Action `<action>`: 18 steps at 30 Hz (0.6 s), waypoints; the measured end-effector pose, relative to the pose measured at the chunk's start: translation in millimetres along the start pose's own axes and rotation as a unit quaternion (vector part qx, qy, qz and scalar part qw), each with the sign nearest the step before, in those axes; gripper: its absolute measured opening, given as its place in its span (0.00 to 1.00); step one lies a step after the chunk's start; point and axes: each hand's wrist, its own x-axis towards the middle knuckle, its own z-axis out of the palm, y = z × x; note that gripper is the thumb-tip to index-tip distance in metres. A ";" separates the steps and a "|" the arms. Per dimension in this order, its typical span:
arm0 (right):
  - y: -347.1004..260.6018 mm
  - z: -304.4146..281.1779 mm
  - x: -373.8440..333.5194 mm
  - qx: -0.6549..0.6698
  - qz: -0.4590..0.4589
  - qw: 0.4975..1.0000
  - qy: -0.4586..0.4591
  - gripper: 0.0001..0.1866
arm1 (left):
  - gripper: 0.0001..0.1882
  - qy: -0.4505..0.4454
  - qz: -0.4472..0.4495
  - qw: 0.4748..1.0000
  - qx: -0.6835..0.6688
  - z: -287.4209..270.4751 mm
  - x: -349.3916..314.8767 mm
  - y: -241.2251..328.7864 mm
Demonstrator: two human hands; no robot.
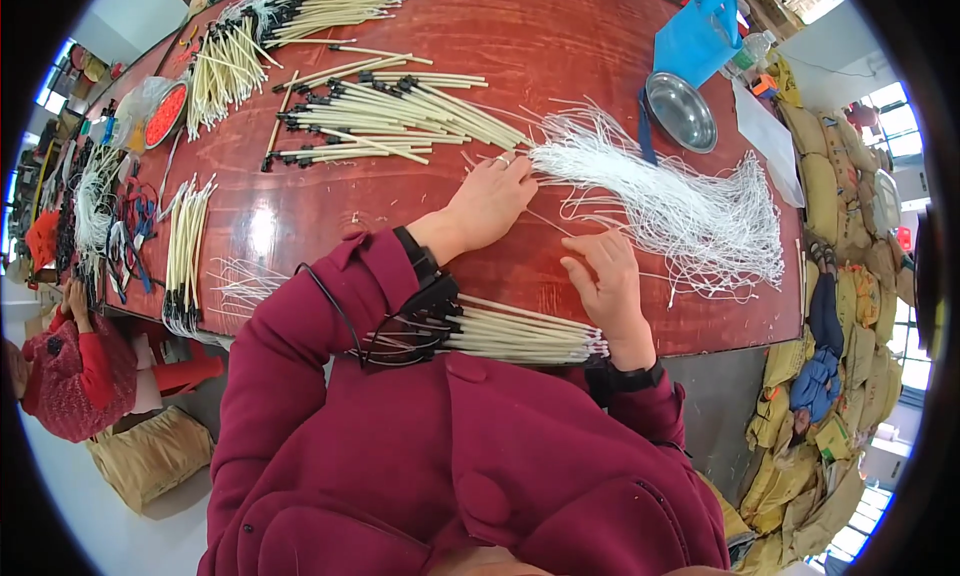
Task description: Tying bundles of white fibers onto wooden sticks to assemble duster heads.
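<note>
A thick bundle of thin white strings (650,191) lies spread over the right half of the red table. My left hand (488,204) is at its left end, fingers bent and closed on white string there; the fingertips are partly hidden. Below the bundle my right hand (610,284) is half curled, with thumb and forefinger apart. A loose strand runs close to its fingers, and I see no firm grip on it. Close to my body lies a bundle of pale sticks (525,331) with dark ends, partly under my left forearm.
More pale sticks with black ends (385,116) lie beyond my left hand. A metal bowl (682,113) and a blue bag (700,31) stand at the far right. Red pieces fill a bowl (165,116) at far left. Another person (85,371) sits left; stacked sacks (845,326) line the right.
</note>
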 end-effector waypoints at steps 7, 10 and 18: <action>-1.3 3.5 -3.4 -0.005 0.017 0.999 -0.027 0.10 | 0.08 -0.029 0.058 0.992 0.111 -5.8 -3.1 17.7; 1.8 0.2 -4.1 -0.010 0.011 1.000 -0.016 0.11 | 0.08 -0.057 0.043 0.993 0.094 -19.4 -8.4 24.7; 8.2 -0.8 -19.8 -0.065 0.077 0.995 -0.017 0.21 | 0.06 -0.130 0.006 0.991 0.042 -37.5 -61.5 19.4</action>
